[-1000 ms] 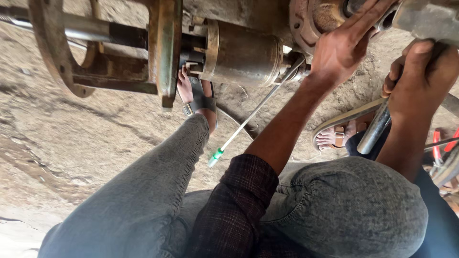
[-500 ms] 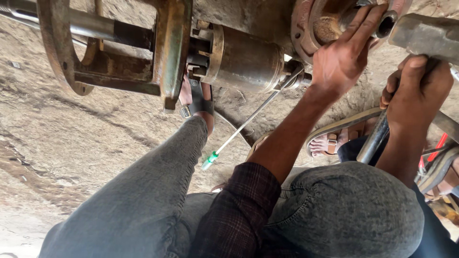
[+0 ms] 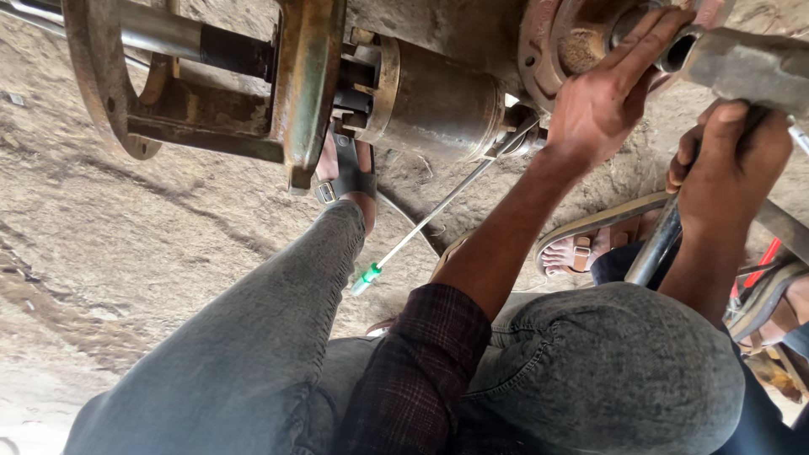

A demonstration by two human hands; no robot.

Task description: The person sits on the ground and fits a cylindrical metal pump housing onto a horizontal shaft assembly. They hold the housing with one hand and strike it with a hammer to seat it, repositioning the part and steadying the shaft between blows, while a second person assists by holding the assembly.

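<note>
Left hand (image 3: 602,105): fingers spread, laid flat on rusty round flange (image 3: 560,42), fingertips at its central opening; not closed on anything.

Right hand (image 3: 729,164): fingers wrapped tight round dark metal rod (image 3: 653,248), just under grey hammer head (image 3: 746,67) at far right; whether rod and head are one piece, cannot tell.

Rusty round flange: cast iron, reddish, pitted, bolt holes round the rim, far right of scene.

Pump body (image 3: 434,105): dull bronze-grey cylinder, smooth, left of flange.

Bracket (image 3: 308,84): greenish, flaking paint, upright plate with bolts, left of pump body.

Wheel (image 3: 105,84): rusty open ring, far left, on smooth steel shaft (image 3: 160,29).

Screwdriver (image 3: 438,206): thin bright shank, green and white handle, slanting down from under pump body to ground.

Ground (image 3: 126,227): bare earth, pale brown, rough and crumbly.

Trousers (image 3: 244,345): grey denim, faded, near left.

Sleeve (image 3: 417,371): dark checked cloth, near centre.

Sandalled foot (image 3: 345,173): black strap, under bracket.

Second sandalled foot (image 3: 590,244): tan straps, right of centre; whose, cannot tell.
</note>
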